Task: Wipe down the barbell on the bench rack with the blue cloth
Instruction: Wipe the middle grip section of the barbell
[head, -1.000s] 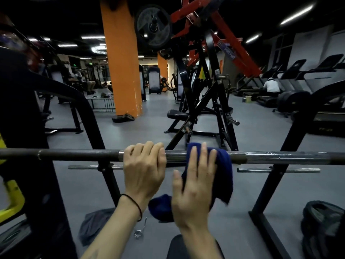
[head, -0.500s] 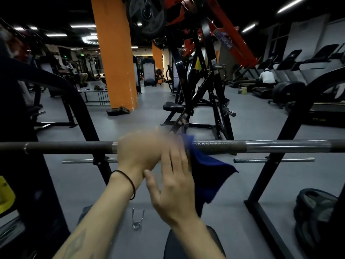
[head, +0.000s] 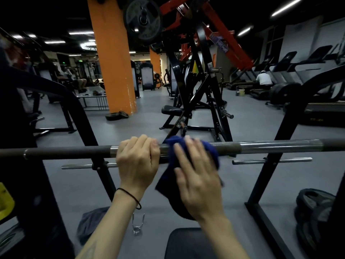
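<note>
The barbell (head: 270, 147) lies level across the bench rack, spanning the whole view. My left hand (head: 138, 161) grips the bar from above near its middle, a black band on the wrist. Just to its right, the blue cloth (head: 214, 153) is draped over the bar and hangs down below it. My right hand (head: 197, 176) presses the cloth against the bar with fingers fairly straight and the thumb lying on the near side. The two hands are close but apart. The bar under the cloth is hidden.
Black rack uprights stand at left (head: 87, 126) and right (head: 278, 161), with thin safety pins (head: 270, 161) below the bar. The bench pad (head: 186, 243) is under my arms. On the floor lie a spring collar (head: 138, 227), a grey cloth (head: 91, 225) and weight plates (head: 313, 212).
My right hand slid the cloth left along the bar up against my left hand, then back a little to the right. My left hand kept its grip.
</note>
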The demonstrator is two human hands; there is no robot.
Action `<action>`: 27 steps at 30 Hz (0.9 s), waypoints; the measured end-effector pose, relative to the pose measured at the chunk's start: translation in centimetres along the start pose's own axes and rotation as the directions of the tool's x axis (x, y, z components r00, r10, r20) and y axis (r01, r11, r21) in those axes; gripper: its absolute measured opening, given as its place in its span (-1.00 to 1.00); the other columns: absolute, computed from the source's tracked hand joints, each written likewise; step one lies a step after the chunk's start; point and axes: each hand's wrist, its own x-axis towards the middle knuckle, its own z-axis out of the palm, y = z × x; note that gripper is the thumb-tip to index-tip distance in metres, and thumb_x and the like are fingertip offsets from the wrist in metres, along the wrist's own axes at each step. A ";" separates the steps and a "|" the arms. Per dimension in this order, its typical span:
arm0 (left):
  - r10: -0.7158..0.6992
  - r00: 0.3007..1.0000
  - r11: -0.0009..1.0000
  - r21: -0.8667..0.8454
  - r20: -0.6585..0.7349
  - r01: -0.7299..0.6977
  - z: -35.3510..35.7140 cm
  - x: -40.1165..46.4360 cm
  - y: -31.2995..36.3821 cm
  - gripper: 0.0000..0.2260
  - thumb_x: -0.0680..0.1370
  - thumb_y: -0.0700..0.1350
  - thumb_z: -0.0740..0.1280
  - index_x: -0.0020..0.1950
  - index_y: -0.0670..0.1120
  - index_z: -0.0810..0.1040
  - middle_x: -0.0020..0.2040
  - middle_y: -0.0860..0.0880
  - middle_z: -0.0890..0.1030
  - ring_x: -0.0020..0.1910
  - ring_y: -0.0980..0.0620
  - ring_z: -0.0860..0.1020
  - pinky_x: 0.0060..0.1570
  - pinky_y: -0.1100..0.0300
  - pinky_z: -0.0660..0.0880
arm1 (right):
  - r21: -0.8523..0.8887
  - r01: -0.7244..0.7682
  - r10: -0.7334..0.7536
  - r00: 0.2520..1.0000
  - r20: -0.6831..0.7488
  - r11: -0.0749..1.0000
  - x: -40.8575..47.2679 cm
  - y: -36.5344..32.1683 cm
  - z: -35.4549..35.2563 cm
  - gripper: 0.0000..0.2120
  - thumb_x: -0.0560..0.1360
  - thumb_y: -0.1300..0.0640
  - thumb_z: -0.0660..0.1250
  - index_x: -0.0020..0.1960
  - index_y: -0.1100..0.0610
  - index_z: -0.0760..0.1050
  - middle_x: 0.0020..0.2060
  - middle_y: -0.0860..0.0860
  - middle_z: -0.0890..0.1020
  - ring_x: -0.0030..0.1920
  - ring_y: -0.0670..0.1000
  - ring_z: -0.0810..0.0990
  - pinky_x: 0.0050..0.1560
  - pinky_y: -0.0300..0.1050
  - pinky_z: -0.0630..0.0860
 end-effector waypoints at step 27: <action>-0.091 0.983 0.994 0.080 0.160 0.079 0.2 2.7 0.5 -0.47 0.62 -0.08 0.18 -0.57 -0.15 0.41 -0.60 0.01 0.25 -0.64 -0.03 0.23 -0.47 0.28 0.02 | 0.166 -0.417 0.436 0.895 -0.100 0.894 0.8 -1.9 0.0 -0.41 0.71 -0.03 0.08 0.65 0.23 0.14 0.67 0.10 0.11 0.68 0.12 -0.05 0.65 0.19 -0.01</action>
